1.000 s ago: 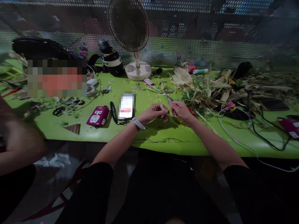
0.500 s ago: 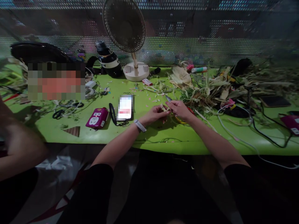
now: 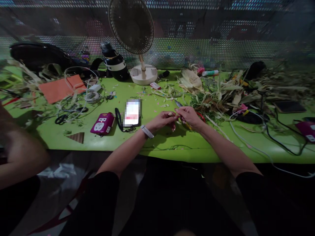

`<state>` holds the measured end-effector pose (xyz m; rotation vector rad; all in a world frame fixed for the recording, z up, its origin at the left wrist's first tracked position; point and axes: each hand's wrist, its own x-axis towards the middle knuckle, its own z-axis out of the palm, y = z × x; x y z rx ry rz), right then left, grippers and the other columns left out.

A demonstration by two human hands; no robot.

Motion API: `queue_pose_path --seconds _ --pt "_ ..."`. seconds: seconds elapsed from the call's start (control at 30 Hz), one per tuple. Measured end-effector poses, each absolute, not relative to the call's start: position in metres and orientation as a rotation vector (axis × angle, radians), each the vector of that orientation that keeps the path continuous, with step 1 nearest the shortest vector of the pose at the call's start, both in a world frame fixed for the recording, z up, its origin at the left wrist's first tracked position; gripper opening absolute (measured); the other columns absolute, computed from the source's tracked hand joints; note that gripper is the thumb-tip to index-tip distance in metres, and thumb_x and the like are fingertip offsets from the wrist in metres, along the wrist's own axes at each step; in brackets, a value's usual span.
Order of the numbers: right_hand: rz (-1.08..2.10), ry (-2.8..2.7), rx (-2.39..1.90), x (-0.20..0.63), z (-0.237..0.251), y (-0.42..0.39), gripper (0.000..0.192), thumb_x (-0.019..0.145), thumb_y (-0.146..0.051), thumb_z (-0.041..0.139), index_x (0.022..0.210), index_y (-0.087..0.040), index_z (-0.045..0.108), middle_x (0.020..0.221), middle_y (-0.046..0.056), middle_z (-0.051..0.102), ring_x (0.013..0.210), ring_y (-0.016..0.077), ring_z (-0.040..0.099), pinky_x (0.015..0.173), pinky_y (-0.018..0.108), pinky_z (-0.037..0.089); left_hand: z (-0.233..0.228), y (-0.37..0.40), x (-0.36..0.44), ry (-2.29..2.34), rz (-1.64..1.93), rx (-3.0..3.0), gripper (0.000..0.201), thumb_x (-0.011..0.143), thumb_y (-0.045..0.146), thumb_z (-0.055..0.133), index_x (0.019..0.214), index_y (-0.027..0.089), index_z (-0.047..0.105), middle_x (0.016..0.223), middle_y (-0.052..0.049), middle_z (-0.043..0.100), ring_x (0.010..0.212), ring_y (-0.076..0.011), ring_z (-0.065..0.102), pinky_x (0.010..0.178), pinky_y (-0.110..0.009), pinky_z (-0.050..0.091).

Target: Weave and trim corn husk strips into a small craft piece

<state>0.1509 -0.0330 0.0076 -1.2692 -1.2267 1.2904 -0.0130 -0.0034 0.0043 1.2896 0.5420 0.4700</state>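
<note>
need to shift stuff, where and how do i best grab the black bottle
Probably take the black bottle around its body, from the near side: it looks round and upright with that side unobstructed, while the fan base sits close at its right and a dark strap at its left.

Tabletop: near strip between left forearm and right forearm is free for passage. Second free patch, few scraps, between phone and left hand. Obstacles: scissors jut forward from right hand; husk pile closes the space beyond it. White cable drapes over the near edge. Socket box–phone gap narrow, strap inside. Rear: fan and bottle stand close together.
</note>
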Motion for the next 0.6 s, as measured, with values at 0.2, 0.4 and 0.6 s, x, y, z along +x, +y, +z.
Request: queue_pose_path --seconds 0.2,0.4,0.6 --pt "1.275 -1.239 -1.259 0.162 0.008 -0.029 0.055 0.066 -0.066 0.072 0.051 -0.02 0.046 0.037 -0.008 0.036 0.033 0.004 0.027 0.034 0.021 0.021 0.002 -0.006 -0.01 0.521 0.517 1.242 0.04 0.077 0.05 0.074 0.084 0.014 0.059 0.06 -0.001 0.066 0.052 -0.0117 0.064 0.06 -0.027 0.056" --pt "1.357 -1.337 -1.317 0.177 0.011 -0.026 0.062 0.076 -0.079 0.054 0.061 -0.019 0.051 0.046 -0.004 0.046 0.04 0.0068 0.038 0.039 0.022 0.03 0.003 -0.002 -0.008 0.585 0.612 0.998 0.037 0.088 0.046 0.063 0.102 0.012 0.061 0.072 -0.003 0.07 0.06 -0.0122 0.067 0.065 -0.027 0.056" --pt "1.278 -1.38 -1.314 0.169 0.011 -0.027 0.048 0.076 -0.062 0.065 0.059 -0.02 0.049 0.042 -0.008 0.039 0.037 0.0052 0.032 0.037 0.021 0.026 -0.005 -0.003 -0.006 0.614 0.768 1.107 0.04 0.077 0.05 0.074 0.088 0.017 0.053 0.066 0.004 0.065 0.056 -0.0101 0.064 0.06 -0.024 0.056"
